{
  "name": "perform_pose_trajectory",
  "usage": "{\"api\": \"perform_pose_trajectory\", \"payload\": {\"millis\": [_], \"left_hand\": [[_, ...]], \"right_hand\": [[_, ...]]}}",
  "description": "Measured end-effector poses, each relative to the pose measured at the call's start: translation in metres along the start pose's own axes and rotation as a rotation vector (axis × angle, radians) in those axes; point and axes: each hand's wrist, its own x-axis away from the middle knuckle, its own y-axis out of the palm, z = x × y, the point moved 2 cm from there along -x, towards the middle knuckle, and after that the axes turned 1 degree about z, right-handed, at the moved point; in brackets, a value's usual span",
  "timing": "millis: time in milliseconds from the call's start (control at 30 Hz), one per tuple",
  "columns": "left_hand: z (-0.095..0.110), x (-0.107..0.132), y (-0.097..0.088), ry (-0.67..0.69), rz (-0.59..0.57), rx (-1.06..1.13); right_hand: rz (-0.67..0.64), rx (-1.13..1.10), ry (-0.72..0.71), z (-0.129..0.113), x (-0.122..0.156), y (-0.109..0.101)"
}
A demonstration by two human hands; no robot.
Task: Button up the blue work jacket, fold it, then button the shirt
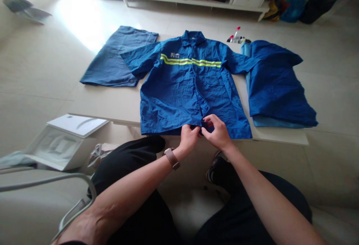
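Observation:
A blue work jacket (171, 91) with a yellow-green reflective stripe across the chest lies face up on a low white table, its collar pointing away from me. Both hands meet at the bottom of its front opening. My left hand (190, 139), below a wristwatch with a brown strap, is closed on the hem left of the opening. My right hand (217, 131) pinches the front edge just beside it, thumb and finger nearly touching the left fingers. Whether a button sits between the fingertips is hidden. Further up, the front edges bow slightly apart.
Folded greyish-blue trousers (112, 58) lie under the jacket's left sleeve. Blue folded garments (280, 84) are stacked at the table's right end. Red-capped bottles (237, 35) show behind the table. A white box (67, 140) stands at left, near a metal-framed chair (45, 179).

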Motion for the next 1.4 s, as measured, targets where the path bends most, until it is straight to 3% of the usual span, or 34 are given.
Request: {"api": "perform_pose_trajectory", "payload": {"millis": [200,400,600,933,1200,1400], "left_hand": [[-0.0009,0.0002,0.0003,0.004,-0.014,0.044],[0.0005,0.0001,0.0007,0.004,-0.011,0.033],[0.0014,-0.0013,0.0007,0.021,-0.020,0.038],[-0.0014,-0.0015,0.0056,-0.054,-0.039,0.020],[0.0045,0.0003,0.0037,0.085,-0.045,-0.048],[0.0017,0.0026,0.0048,0.097,-0.057,-0.041]], "right_hand": [[-0.029,0.072,-0.075,-0.0025,0.0019,0.0009],[-0.002,0.185,-0.032,0.0004,0.0051,0.0019],[0.011,0.190,-0.059,0.0017,0.0045,0.0036],[0.106,0.143,0.029,-0.0009,0.0042,0.0038],[0.069,0.152,-0.042,-0.0060,0.0027,-0.0005],[0.082,0.191,-0.064,-0.0044,0.0036,0.0002]]}}
